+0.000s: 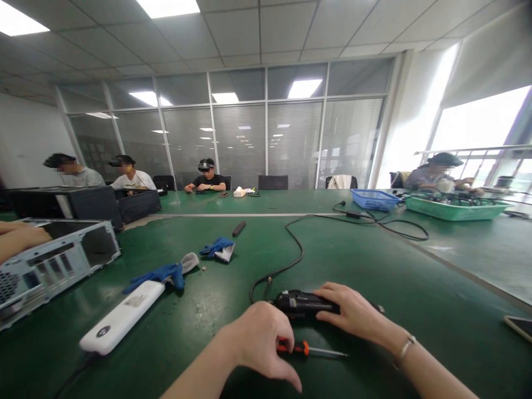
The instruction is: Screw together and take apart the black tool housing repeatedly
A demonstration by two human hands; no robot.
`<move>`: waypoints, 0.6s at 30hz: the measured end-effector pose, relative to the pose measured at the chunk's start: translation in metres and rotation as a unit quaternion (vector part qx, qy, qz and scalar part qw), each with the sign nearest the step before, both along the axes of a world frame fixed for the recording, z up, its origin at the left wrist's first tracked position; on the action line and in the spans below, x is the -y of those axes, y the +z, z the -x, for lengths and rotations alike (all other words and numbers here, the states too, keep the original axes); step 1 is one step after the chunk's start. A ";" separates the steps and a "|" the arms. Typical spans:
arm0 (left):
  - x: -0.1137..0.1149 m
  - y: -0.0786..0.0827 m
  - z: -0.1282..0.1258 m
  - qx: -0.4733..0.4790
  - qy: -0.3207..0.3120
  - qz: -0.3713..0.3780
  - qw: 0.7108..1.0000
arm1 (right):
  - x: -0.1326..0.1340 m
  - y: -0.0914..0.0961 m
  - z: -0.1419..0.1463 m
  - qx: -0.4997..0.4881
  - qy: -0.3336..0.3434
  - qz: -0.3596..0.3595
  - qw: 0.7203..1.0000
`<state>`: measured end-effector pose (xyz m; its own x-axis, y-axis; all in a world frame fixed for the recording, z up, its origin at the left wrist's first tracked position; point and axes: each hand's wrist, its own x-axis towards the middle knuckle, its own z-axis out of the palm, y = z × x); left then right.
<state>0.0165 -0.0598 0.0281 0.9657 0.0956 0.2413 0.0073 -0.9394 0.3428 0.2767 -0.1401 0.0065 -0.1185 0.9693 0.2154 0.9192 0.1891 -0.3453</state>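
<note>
A black corded power tool (pixel 305 303) lies crosswise on the green table in front of me; its exact kind is hard to make out. My right hand (pixel 353 310) grips its right part, fingers over the top and thumb along the near side. Closer to me is a screwdriver (pixel 305 348) with an orange and black handle, its metal shaft pointing right. My left hand (pixel 266 341) is over the handle end, fingers curved and thumb stretched well apart from them. Those fingers partly cover the handle, and no closed grip on it shows.
A white elongated device (pixel 122 318) and blue-grey gloves (pixel 160 275) lie left, near a metal computer case (pixel 62 260) with another person's arm on it. A black cable (pixel 301 244) runs back toward a blue basket (pixel 374 199) and a green tray (pixel 455 209). Several people sit around the table.
</note>
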 end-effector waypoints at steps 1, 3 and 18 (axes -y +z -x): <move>0.000 0.000 0.000 -0.004 0.002 -0.009 1.000 | 0.001 0.001 -0.002 -0.009 0.007 0.004 1.000; 0.000 0.002 0.002 -0.008 0.016 -0.023 1.000 | 0.004 0.001 -0.003 -0.023 0.026 0.001 0.999; -0.010 -0.005 0.000 -0.057 0.079 0.033 0.995 | 0.007 -0.048 -0.148 0.070 -0.339 -0.043 0.937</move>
<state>0.0167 -0.0498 0.0227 0.9580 0.2611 0.1190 0.1961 -0.8985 0.3929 0.4243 -0.1476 -0.0412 0.4854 0.8116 0.3252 0.8733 -0.4328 -0.2236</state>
